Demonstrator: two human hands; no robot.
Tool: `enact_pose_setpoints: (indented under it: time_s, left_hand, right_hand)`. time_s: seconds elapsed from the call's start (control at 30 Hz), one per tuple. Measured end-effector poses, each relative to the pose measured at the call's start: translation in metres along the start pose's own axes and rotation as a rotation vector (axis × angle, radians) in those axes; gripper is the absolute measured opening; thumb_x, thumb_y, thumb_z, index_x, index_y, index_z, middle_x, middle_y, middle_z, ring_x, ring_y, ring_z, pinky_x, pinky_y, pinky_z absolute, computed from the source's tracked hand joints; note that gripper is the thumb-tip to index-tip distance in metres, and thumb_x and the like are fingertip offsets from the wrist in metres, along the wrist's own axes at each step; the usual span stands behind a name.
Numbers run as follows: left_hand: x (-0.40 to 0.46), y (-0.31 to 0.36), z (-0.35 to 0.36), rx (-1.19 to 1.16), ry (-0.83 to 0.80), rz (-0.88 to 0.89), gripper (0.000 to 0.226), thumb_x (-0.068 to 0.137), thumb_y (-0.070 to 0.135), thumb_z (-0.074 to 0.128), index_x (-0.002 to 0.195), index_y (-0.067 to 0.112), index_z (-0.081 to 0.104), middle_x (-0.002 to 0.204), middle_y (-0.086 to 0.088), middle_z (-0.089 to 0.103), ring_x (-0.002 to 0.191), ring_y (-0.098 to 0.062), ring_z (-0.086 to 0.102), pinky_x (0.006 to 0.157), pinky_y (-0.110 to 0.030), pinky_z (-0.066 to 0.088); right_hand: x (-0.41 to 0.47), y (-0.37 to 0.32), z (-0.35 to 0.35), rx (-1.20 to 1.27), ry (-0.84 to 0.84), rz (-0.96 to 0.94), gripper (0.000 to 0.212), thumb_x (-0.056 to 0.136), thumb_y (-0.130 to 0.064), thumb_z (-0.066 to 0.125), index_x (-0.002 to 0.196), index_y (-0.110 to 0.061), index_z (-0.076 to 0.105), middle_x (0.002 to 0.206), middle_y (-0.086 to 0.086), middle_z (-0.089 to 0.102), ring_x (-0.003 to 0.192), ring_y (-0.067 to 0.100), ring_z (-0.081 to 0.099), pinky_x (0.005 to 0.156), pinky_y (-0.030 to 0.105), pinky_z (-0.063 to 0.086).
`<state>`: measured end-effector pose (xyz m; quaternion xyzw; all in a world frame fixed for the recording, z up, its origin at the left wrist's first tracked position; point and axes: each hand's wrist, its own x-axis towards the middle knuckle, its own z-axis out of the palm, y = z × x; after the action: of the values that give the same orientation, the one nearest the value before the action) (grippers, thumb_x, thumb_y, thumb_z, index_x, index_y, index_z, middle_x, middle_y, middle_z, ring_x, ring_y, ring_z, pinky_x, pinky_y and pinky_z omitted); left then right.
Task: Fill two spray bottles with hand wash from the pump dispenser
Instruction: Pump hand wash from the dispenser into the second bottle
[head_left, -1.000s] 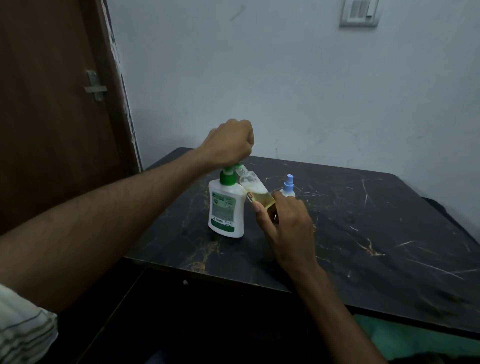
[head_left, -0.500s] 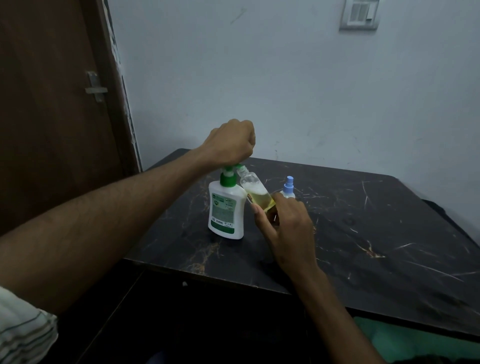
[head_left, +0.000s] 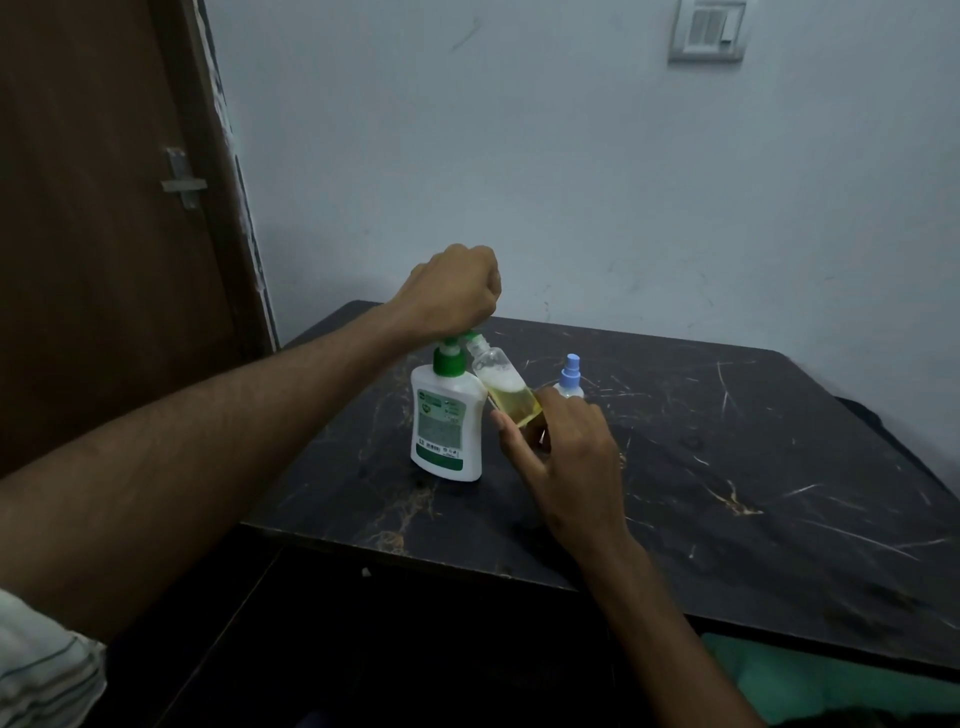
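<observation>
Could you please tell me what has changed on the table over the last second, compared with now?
Very little. The left hand on the pump dispenser rose slightly a moment ago and is back down about where it started. The right hand still holds the tilted clear bottle at the spout; its yellow liquid level looks unchanged. The blue-capped spray bottle has not moved.

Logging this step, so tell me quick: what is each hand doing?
Left hand: closed fist on the dispenser pump.
Right hand: holding the tilted clear bottle.
</observation>
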<state>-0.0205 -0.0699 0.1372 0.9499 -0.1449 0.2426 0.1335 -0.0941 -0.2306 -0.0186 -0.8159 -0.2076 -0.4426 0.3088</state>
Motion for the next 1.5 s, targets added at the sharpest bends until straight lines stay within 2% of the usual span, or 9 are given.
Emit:
enact_pose_setpoints:
  time_s: [0.2, 0.33, 0.4, 0.53, 0.77, 1.03, 1.17, 1.33, 1.5]
  left_hand:
    - [-0.0019, 0.0017, -0.0024, 0.022, 0.003, 0.026, 0.043, 0.090, 0.000, 0.053, 0.060, 0.027, 0.038, 0.062, 0.006, 0.045, 0.056, -0.010, 0.040, 0.054, -0.030, 0.032]
    - [-0.0019, 0.0033, -0.0046, 0.027, 0.000, 0.021, 0.033, 0.087, -0.002, 0.051, 0.063, 0.020, 0.053, 0.076, -0.012, 0.059, 0.052, -0.011, 0.034, 0.052, -0.029, 0.031]
    - [-0.0019, 0.0016, -0.0015, 0.021, -0.016, 0.006, 0.035, 0.087, -0.001, 0.052, 0.063, 0.024, 0.054, 0.077, -0.018, 0.062, 0.055, -0.014, 0.043, 0.055, -0.031, 0.038]
    - [-0.0017, 0.0008, -0.0008, 0.040, -0.008, -0.003, 0.023, 0.091, 0.005, 0.056, 0.077, 0.024, 0.054, 0.092, -0.002, 0.068, 0.079, -0.023, 0.063, 0.071, -0.039, 0.054]
    - [0.0019, 0.0018, 0.0001, 0.035, -0.004, 0.005, 0.043, 0.087, -0.001, 0.053, 0.058, 0.027, 0.039, 0.061, 0.008, 0.042, 0.055, -0.012, 0.040, 0.057, -0.030, 0.035]
    - [0.0016, 0.0052, -0.0031, 0.064, -0.012, 0.024, 0.033, 0.087, 0.001, 0.053, 0.067, 0.026, 0.046, 0.072, 0.005, 0.053, 0.064, -0.015, 0.050, 0.059, -0.032, 0.038]
    - [-0.0010, 0.0038, -0.0011, 0.028, -0.038, 0.018, 0.037, 0.082, -0.004, 0.051, 0.056, 0.022, 0.046, 0.073, -0.010, 0.059, 0.052, -0.012, 0.035, 0.052, -0.029, 0.031]
    - [0.0001, 0.0036, -0.0037, 0.057, -0.022, 0.021, 0.039, 0.085, -0.001, 0.052, 0.059, 0.026, 0.039, 0.063, 0.007, 0.043, 0.055, -0.012, 0.039, 0.058, -0.032, 0.035]
    - [0.0004, 0.0021, -0.0003, 0.039, -0.019, 0.028, 0.042, 0.084, 0.000, 0.053, 0.059, 0.028, 0.035, 0.079, -0.012, 0.059, 0.054, -0.020, 0.044, 0.054, -0.032, 0.033]
  right_hand:
    - [-0.0009, 0.0005, 0.0000, 0.002, -0.008, -0.011, 0.039, 0.099, -0.055, 0.053, 0.107, -0.018, 0.063, 0.082, -0.012, 0.051, 0.074, 0.005, 0.039, 0.068, 0.028, 0.040]
    - [-0.0003, -0.0008, -0.0004, 0.007, 0.000, -0.006, 0.041, 0.099, -0.056, 0.052, 0.107, -0.017, 0.063, 0.084, -0.014, 0.047, 0.075, 0.003, 0.036, 0.069, 0.026, 0.037]
    - [-0.0006, -0.0002, -0.0007, 0.002, 0.003, -0.007, 0.039, 0.099, -0.054, 0.054, 0.106, -0.017, 0.063, 0.083, -0.013, 0.048, 0.075, 0.004, 0.036, 0.069, 0.026, 0.037]
    - [-0.0007, 0.0002, -0.0007, -0.003, 0.000, -0.008, 0.037, 0.098, -0.052, 0.057, 0.108, -0.017, 0.063, 0.083, -0.007, 0.056, 0.074, 0.007, 0.040, 0.067, 0.028, 0.040]
    - [0.0011, -0.0018, -0.0008, -0.009, 0.004, -0.003, 0.042, 0.098, -0.054, 0.053, 0.107, -0.015, 0.064, 0.083, -0.006, 0.057, 0.075, 0.002, 0.033, 0.069, 0.025, 0.035]
    - [0.0013, -0.0020, -0.0021, 0.001, 0.032, -0.014, 0.037, 0.097, -0.049, 0.059, 0.106, -0.014, 0.065, 0.082, -0.006, 0.056, 0.076, 0.001, 0.029, 0.069, 0.026, 0.034]
    - [0.0010, -0.0021, -0.0024, 0.003, 0.022, -0.015, 0.036, 0.097, -0.049, 0.059, 0.106, -0.014, 0.065, 0.084, -0.011, 0.049, 0.076, 0.001, 0.029, 0.070, 0.026, 0.034]
    - [0.0008, -0.0025, -0.0025, 0.009, 0.022, -0.016, 0.037, 0.097, -0.050, 0.058, 0.105, -0.014, 0.065, 0.084, -0.013, 0.047, 0.076, 0.000, 0.028, 0.070, 0.026, 0.033]
    - [0.0014, -0.0024, -0.0025, 0.009, 0.007, -0.006, 0.037, 0.098, -0.051, 0.057, 0.105, -0.016, 0.064, 0.085, -0.012, 0.048, 0.075, 0.002, 0.032, 0.070, 0.026, 0.035]
